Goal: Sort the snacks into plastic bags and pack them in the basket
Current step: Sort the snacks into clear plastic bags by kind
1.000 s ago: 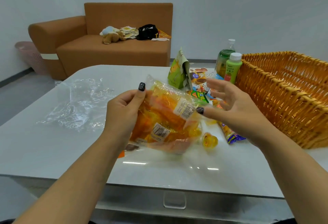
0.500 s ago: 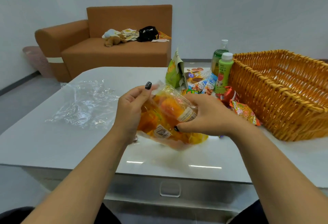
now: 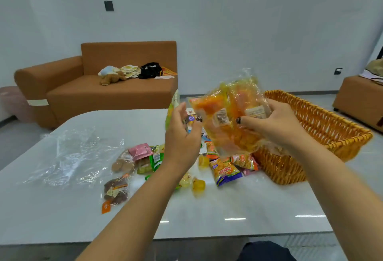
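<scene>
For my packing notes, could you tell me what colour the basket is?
Golden-orange wicker basket, shown best in the head view.

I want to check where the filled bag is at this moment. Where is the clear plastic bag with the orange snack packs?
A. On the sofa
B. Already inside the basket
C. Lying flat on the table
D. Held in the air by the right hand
D: the right hand grips the bag of orange snacks above the table, beside the wicker basket, not in it.

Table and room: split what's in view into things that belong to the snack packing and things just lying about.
Belongs:
filled bag of orange snacks, held by right hand
left hand
wicker basket
loose snack packets
empty plastic bags

Lying about:
sofa
stuffed toy
black bag
</scene>
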A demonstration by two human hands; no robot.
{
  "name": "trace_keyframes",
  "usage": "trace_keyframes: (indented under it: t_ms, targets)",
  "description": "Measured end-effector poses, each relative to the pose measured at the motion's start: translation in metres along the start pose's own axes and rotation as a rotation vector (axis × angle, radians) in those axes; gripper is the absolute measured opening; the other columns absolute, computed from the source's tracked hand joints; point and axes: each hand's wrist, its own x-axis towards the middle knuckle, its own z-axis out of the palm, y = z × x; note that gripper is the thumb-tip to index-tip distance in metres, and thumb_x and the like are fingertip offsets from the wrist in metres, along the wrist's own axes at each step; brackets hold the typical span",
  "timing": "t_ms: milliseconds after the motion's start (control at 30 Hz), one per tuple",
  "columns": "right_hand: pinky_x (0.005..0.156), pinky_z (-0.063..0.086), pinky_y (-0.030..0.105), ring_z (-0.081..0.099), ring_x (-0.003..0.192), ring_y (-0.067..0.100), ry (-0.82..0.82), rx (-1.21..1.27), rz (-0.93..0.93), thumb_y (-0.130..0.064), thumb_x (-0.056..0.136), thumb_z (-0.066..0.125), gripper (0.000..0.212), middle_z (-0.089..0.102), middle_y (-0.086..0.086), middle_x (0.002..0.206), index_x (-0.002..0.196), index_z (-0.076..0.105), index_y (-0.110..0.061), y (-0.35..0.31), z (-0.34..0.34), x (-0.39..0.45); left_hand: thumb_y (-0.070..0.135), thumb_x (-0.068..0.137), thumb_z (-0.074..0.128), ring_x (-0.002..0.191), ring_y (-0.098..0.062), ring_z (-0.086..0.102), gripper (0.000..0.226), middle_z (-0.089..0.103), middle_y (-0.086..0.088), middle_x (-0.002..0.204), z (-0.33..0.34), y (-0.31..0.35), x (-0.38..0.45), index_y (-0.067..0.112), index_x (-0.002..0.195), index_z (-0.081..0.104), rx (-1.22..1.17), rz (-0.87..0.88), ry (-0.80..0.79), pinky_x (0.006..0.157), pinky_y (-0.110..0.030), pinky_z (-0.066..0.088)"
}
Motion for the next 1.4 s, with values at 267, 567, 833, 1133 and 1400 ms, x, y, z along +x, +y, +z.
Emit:
trace_keyframes:
  t_ms: [267, 567, 833, 1133, 1400]
  targets:
    - [0.079, 0.058, 0.047, 0.069, 0.086, 0.022, 0.496, 0.119, 0.110, -0.036, 0.069, 0.080, 0.027, 0.069, 0.000, 0.090, 0.084, 0.059, -0.028, 0.025, -0.080, 0.030, 0.033, 0.088, 0.065, 0.120, -0.019, 0.047, 0.068, 0.045, 0.004, 0.136, 0.137, 0.013, -0.002, 0.018, 0.146, 0.031, -0.062, -0.440, -0.458, 0.107, -0.041, 0.040]
    - [0.076, 0.055, 0.040, 0.061, 0.082, 0.027, 0.223, -0.530, 0.379, -0.041, 0.072, 0.077, 0.034, 0.066, 0.010, 0.087, 0.090, 0.066, -0.014, 0.084, -0.112, 0.063, 0.026, 0.082, 0.071, 0.132, -0.032, 0.040, 0.093, 0.036, -0.011, 0.147, 0.218, 0.004, -0.003, 0.018, 0.149, 0.007, -0.040, -0.555, -0.468, 0.108, -0.040, 0.037]
    - [0.048, 0.045, 0.028, 0.059, 0.066, 0.023, 0.010, -0.767, 0.485, -0.047, 0.065, 0.082, 0.053, 0.060, 0.009, 0.077, 0.087, 0.059, -0.004, 0.097, -0.100, 0.081, 0.034, 0.080, 0.069, 0.139, -0.032, 0.033, 0.109, 0.025, -0.003, 0.156, 0.211, -0.014, 0.004, 0.029, 0.153, -0.011, -0.041, -0.564, -0.550, 0.111, -0.050, 0.037]
    - [0.066, 0.060, 0.036, 0.062, 0.069, 0.025, -0.144, -1.004, 0.505, -0.040, 0.076, 0.073, 0.046, 0.054, 0.008, 0.081, 0.102, 0.049, -0.011, 0.090, -0.043, 0.084, 0.026, 0.083, 0.074, 0.141, -0.024, 0.033, 0.106, 0.017, 0.008, 0.162, 0.182, -0.037, 0.003, 0.030, 0.155, -0.003, -0.269, -0.621, -0.662, 0.105, -0.050, 0.044]
    - [0.099, 0.042, 0.052, 0.041, 0.125, 0.038, -0.313, -0.270, 0.808, -0.056, 0.085, 0.058, 0.080, 0.032, 0.018, 0.148, 0.149, 0.027, -0.021, 0.095, -0.056, 0.082, 0.034, 0.088, 0.069, 0.135, -0.018, 0.039, 0.083, 0.034, 0.004, 0.155, 0.175, -0.057, -0.011, 0.030, 0.154, 0.020, -0.398, -0.666, -0.712, 0.111, -0.044, 0.036]
